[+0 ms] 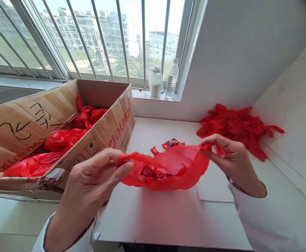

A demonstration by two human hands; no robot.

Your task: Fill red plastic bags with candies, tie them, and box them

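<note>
My left hand [95,178] and my right hand [228,154] each pinch one handle of a thin red plastic bag [173,168], holding it stretched open above the white table [168,217]. Inside the bag lie several small red-wrapped candies [153,174]. A few more wrapped candies [168,144] lie loose on the table just behind the bag. Both hands are closed on the bag's handles.
A large cardboard box [111,129] at the left holds several tied red bags [63,138]. A heap of empty red bags [236,127] lies at the right against the wall. A water bottle [172,78] and a jar [155,82] stand on the windowsill.
</note>
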